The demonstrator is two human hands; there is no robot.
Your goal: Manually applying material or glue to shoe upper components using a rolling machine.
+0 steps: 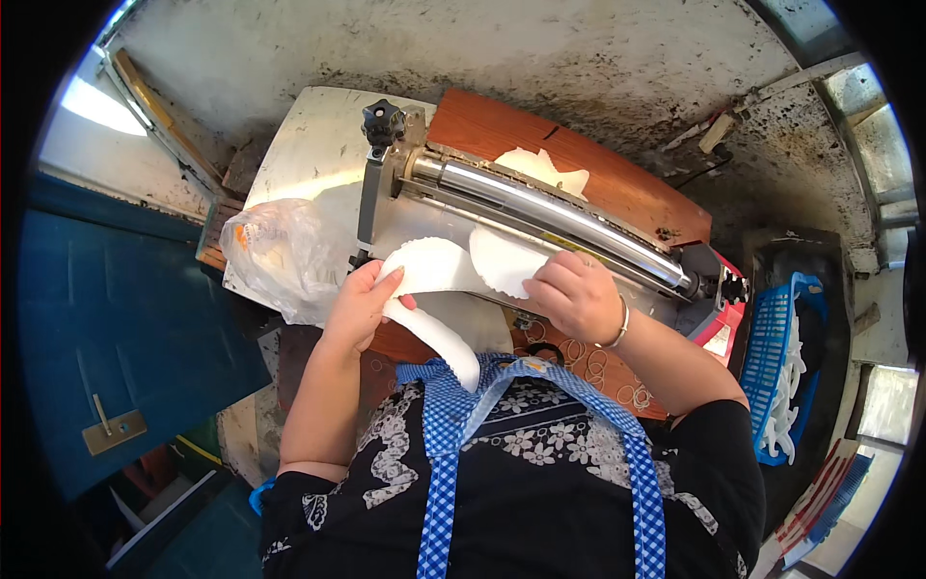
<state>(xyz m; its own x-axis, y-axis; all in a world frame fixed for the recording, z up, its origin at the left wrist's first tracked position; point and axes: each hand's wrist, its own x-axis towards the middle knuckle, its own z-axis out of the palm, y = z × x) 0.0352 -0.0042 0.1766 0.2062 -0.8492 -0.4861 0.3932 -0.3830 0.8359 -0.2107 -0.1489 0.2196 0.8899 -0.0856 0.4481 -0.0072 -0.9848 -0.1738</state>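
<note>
A long white strip of dough (439,270) hangs from my left hand (362,304), which grips its upper end; the rest droops toward my blue checked apron (453,425). My right hand (576,292) presses the strip's other end, a flat rounded piece (502,259), against the steel roller (540,207) of a metal rolling machine (386,183). Another white sheet of dough (542,169) lies beyond the roller on the brown board (617,183).
A clear plastic bag (285,253) sits left of the machine on the metal plate. Several rubber bands (588,362) lie on the wooden surface under my right wrist. A blue basket (776,357) with white pieces stands at the right. A blue door (116,328) is at the left.
</note>
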